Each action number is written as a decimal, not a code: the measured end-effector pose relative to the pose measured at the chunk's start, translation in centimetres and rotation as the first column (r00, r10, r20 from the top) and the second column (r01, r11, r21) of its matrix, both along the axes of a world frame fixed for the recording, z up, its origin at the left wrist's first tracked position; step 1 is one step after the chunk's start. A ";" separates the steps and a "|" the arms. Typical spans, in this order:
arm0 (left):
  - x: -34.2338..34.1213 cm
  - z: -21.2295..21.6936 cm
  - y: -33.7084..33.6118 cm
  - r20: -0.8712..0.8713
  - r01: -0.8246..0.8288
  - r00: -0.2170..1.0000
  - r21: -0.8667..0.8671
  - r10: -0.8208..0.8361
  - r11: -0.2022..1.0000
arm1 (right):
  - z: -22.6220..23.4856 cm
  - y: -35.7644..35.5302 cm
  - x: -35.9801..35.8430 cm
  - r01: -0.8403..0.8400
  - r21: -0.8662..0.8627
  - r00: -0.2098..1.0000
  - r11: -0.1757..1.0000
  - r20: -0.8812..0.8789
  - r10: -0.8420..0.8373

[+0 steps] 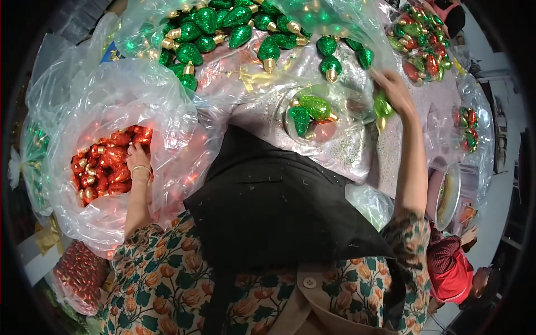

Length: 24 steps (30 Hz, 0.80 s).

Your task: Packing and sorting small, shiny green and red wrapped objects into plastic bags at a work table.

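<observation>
Glitter everywhere, and both hands are busy. Landmark first: the clear round tray (340, 120) on the table (385, 156), holding 2 green bulb ornaments (309, 109), sits dead centre ahead of the person. Left of that tray, the left hand (137, 159) is buried in a crinkly clear plastic bag (111, 100) full of red bulb ornaments (106, 167); fingers curl down among them, but whether they have closed on one I cannot tell. Right of the tray, just past its rim, the right hand (395, 89) pinches a green bulb ornament (382, 106), grip narrow around it, the piece hanging below the fingers with its long axis roughly upright. That makes the right hand the nearer one to the tray, the tray lying to its left. Beyond the tray, a loose heap of green bulbs (223, 28) with gold caps spills from another clear bag. Surfaces are sparkly, pear-shaped, hard-looking; the bags are thin and glossy.
</observation>
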State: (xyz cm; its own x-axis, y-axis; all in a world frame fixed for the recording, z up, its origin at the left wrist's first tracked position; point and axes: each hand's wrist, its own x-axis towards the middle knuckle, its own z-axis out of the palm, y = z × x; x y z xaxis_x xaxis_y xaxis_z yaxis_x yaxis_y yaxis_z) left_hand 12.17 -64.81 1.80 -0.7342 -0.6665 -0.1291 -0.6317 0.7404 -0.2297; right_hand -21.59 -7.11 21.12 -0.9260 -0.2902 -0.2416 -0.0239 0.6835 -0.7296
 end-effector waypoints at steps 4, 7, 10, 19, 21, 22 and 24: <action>-0.1 -0.1 1.8 -0.125 -0.119 0.985 0.029 0.122 0.992 | -7.5 -5.0 -8.7 -0.222 0.519 0.955 0.825 -0.054 0.291; 0.4 2.2 3.2 -0.275 -0.140 0.949 0.078 0.156 0.987 | -9.6 -7.5 -8.6 -0.374 0.309 0.909 0.874 -0.063 0.411; 0.9 3.9 3.0 -0.445 -0.071 0.885 0.155 0.134 0.985 | -7.0 -8.1 -5.8 -0.411 0.002 0.911 0.912 -0.039 0.411; -10.7 23.2 16.1 -0.935 0.726 0.353 0.263 -0.017 0.635 | 5.5 -2.7 6.6 0.029 -0.504 0.955 0.863 -0.242 -0.174; -14.2 25.0 21.6 -0.966 0.928 0.217 0.158 -0.144 0.337 | 6.3 -3.6 9.3 0.003 -0.514 0.969 0.858 -0.210 -0.130; -15.8 25.3 23.8 -0.962 0.976 0.159 0.120 -0.220 0.181 | 6.2 -3.6 9.5 0.004 -0.524 0.967 0.852 -0.215 -0.137; -19.4 24.7 27.6 -0.899 0.996 0.060 0.027 -0.434 0.081 | 5.3 -3.1 9.9 0.069 -0.534 0.984 0.843 -0.102 -0.146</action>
